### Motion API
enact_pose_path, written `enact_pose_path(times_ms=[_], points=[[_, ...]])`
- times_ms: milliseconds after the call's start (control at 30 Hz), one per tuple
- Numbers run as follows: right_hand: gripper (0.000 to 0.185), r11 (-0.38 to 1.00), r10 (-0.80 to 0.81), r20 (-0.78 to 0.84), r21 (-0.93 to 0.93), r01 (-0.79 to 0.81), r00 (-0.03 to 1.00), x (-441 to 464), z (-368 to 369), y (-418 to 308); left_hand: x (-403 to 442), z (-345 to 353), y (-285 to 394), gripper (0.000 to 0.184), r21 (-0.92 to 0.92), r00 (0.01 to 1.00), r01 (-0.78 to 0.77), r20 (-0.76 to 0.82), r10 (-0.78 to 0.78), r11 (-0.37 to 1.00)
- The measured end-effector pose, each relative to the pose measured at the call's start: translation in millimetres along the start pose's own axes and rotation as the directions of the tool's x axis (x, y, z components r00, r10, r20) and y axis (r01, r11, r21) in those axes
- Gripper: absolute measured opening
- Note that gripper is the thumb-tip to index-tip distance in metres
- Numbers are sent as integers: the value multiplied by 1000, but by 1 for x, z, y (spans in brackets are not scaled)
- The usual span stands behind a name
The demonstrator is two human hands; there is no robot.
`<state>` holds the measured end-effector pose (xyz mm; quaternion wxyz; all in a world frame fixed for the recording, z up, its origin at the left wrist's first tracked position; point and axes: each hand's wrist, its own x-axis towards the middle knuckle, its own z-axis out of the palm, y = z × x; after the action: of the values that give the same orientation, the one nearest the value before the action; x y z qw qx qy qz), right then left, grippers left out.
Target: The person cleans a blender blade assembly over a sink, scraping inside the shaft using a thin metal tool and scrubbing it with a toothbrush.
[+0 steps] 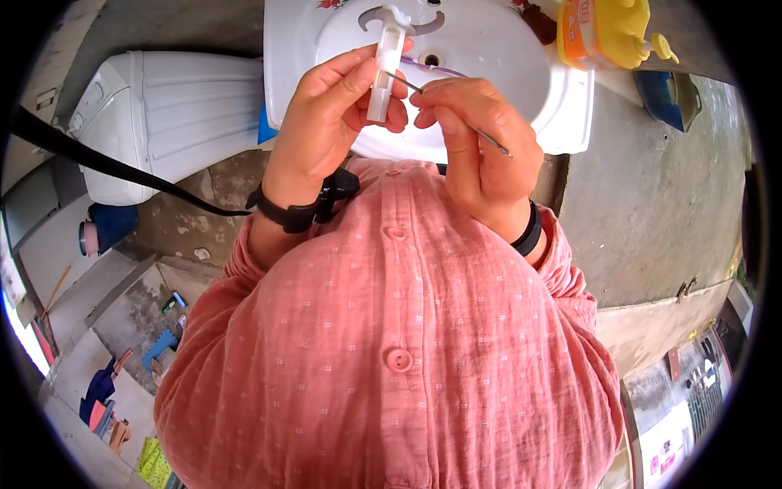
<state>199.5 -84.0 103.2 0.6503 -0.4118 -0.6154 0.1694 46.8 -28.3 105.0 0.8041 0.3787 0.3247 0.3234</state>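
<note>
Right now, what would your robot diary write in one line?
left hand: holds white plastic piece | right hand: holds thin metal rod, tip at piece | below: washbasin

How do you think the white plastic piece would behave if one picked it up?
The white plastic piece should feel stiff, as its long body looks straight in the left hand. It is probably light, given its slim shape and cut-out slots. The curved grey arms spread wide at one end, so it may feel top-heavy.
</note>
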Motion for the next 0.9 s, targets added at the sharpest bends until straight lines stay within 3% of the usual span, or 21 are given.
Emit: enact_pose_path(times_ms=[367,500,667,900], points=[[7,968,190,45,159,-195,981,-2,0,-4,2,-3,1,33,136,997,-74,-27,79,988],[7,972,211,85,88,-218,974,1,-5,-6,1,1,-1,32,222,996,-68,-33,78,973],[12,997,63,86,-57,-59,994,1,-1,-2,3,3,-1,32,290,991,-99,-56,120,952],[17,1000,-2,88,-15,4,996,-4,5,7,3,-1,-2,33,164,988,-124,-72,137,979]])
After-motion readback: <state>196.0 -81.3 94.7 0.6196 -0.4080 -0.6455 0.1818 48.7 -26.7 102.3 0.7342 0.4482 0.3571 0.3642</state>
